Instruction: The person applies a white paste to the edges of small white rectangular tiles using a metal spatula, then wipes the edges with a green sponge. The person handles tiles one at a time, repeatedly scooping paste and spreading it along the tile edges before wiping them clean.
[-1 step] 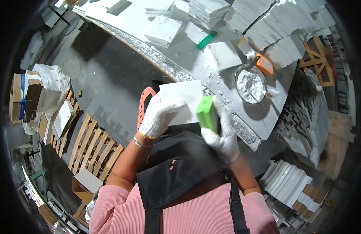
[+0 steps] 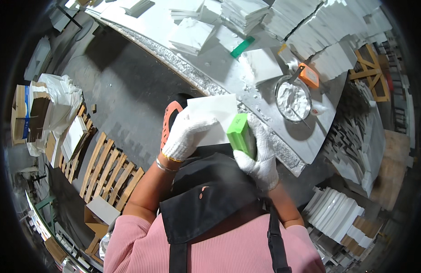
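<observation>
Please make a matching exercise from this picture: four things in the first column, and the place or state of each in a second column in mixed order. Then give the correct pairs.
Things:
1. green block
2. white tile
3. round bowl of white powder
4. wooden pallet

Places or states:
A. lies on the dark floor, at the person's left
B. held in the grip of the right hand
C. stands on the worktable, beside an orange tool
D. held by the gloved left hand at the table edge

Pairs: 1-B, 2-D, 3-C, 4-A
</observation>
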Demonstrator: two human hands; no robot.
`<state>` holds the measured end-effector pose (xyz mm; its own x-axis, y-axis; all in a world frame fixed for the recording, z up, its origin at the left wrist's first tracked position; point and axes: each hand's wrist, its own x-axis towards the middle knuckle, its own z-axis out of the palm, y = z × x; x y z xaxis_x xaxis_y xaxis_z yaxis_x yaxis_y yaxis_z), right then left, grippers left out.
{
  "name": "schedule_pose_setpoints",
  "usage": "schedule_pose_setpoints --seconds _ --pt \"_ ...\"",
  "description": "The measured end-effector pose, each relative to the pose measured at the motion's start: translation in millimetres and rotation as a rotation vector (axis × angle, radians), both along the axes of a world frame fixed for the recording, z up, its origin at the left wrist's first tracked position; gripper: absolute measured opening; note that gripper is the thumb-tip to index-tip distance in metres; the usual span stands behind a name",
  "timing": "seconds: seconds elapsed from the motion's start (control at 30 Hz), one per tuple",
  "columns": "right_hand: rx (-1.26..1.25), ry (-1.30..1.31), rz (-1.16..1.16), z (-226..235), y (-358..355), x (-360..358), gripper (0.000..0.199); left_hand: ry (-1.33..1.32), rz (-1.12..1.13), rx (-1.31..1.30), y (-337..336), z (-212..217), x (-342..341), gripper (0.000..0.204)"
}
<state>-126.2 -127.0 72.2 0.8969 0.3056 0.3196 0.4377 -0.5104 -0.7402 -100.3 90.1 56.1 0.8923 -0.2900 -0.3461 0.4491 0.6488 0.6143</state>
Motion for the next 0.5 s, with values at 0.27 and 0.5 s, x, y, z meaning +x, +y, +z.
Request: schedule_pose_setpoints --seconds 0.27,0.5 --pt "0.205 0.127 -0.041 -11 -1 12 0.068 -0.072 0.000 0.161 -3 -18 -9 0.049" --pt "0.164 0.073 -0.120 -17 -18 47 0.073 -0.028 -0.096 0.165 -15 -20 -17 0.045"
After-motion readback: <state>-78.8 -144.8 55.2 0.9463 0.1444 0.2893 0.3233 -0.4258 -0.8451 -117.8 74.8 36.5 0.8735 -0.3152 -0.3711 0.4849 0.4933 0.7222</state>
